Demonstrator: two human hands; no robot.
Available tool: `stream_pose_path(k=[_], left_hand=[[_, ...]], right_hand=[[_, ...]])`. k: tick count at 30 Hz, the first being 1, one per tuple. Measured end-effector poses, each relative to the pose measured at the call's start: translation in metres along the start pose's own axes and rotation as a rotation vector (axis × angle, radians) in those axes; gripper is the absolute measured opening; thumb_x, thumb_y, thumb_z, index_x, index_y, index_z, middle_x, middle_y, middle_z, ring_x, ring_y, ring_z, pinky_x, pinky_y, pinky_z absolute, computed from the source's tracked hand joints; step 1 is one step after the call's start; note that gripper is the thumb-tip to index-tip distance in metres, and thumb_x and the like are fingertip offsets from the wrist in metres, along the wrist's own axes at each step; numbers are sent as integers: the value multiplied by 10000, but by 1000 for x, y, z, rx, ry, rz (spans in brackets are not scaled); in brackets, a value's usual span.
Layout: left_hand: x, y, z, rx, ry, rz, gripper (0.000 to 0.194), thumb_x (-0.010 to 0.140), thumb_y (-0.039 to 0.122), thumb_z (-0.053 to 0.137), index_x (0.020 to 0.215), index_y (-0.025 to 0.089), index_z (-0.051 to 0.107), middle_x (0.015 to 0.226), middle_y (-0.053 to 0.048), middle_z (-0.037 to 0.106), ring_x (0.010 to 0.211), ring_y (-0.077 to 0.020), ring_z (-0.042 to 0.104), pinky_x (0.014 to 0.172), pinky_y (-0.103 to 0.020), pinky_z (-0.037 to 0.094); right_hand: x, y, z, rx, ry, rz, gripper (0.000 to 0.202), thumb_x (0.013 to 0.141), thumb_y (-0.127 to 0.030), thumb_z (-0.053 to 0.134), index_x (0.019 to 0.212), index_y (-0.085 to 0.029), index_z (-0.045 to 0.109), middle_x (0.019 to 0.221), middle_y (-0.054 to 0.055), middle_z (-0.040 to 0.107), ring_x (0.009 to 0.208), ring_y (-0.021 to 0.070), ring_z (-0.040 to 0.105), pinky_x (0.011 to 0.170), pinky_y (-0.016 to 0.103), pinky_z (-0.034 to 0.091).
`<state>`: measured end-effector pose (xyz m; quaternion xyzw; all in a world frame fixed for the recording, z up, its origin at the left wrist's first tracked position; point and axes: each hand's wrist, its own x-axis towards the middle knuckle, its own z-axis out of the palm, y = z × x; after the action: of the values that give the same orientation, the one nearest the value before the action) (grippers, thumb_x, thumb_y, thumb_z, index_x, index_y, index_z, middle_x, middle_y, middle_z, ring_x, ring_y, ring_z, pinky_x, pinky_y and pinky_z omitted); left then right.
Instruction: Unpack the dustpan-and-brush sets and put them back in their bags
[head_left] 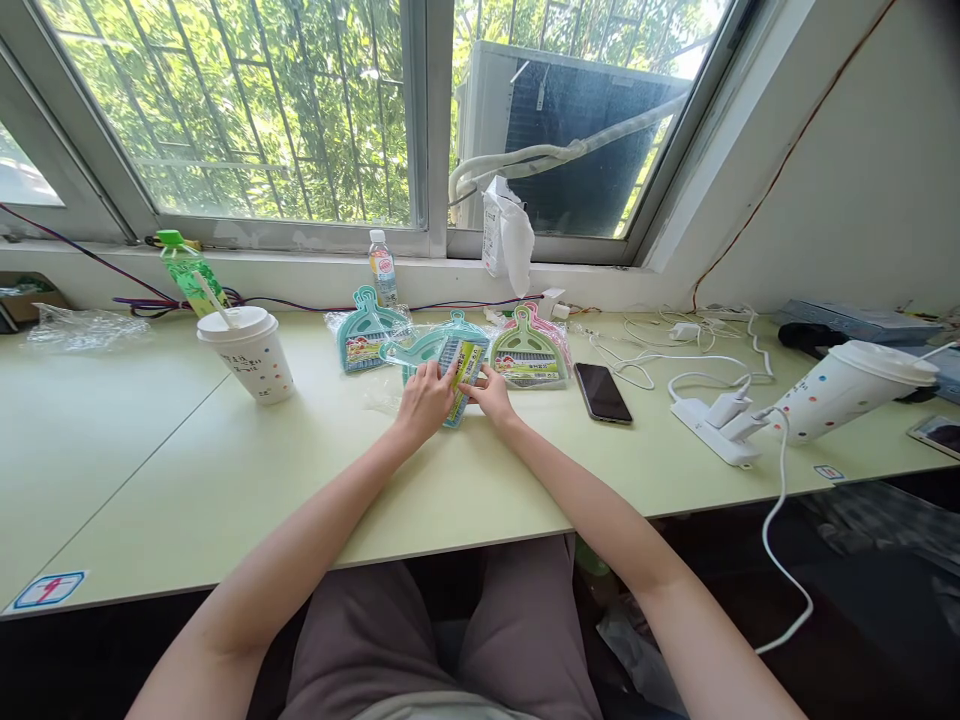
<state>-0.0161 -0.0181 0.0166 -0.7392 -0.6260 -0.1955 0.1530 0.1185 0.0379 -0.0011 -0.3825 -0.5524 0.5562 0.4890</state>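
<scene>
My left hand (426, 402) and my right hand (489, 392) hold a teal brush-and-dustpan set (466, 366) between them, its yellow-green label facing up and its body tilted. The left fingers press on its left side, and the right fingers grip its right edge. Its handle points left over the table. Behind and to the left lies another teal dustpan set (367, 338) in clear wrap. To the right of my hands sits a green dustpan set (529, 352) with a pink-edged one beneath it, also wrapped.
A lidded paper cup (251, 360) and a green-capped bottle (187, 272) stand at the left. A small bottle (383, 270) is near the window. Rightward are a black phone (603, 393), a white power strip (712, 430) with cables, and a large tilted cup (847, 390).
</scene>
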Motion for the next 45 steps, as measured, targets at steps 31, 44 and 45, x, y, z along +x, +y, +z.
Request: stream_pose_path(k=[31,44,45], left_hand=[[10,-31,-7,-773,817,-613,750,836,357,644,1466,219,260,1570,-143,223,1475,-277,165,1182,-411,155],[24,-34,13,-1964,240,-870,177,881,282,571,985,169,659,894,-36,730,861,-171,689,763,-261,561],[23,-34,12,-1966,207,-873,173,875,291,583,973,171,660,864,-32,729,826,-172,690,741,-266,565]], right_hand=[[-3,-10,-8,296,120,-96,432,638,-307,827,979,-217,578,936,34,753,906,216,719,835,395,616],[-1,-8,-7,302,7,7,458,612,-238,858,975,-221,580,901,27,757,868,209,725,820,386,619],[-1,-8,-7,301,7,7,457,612,-233,858,976,-221,581,901,26,758,860,207,725,816,385,620]])
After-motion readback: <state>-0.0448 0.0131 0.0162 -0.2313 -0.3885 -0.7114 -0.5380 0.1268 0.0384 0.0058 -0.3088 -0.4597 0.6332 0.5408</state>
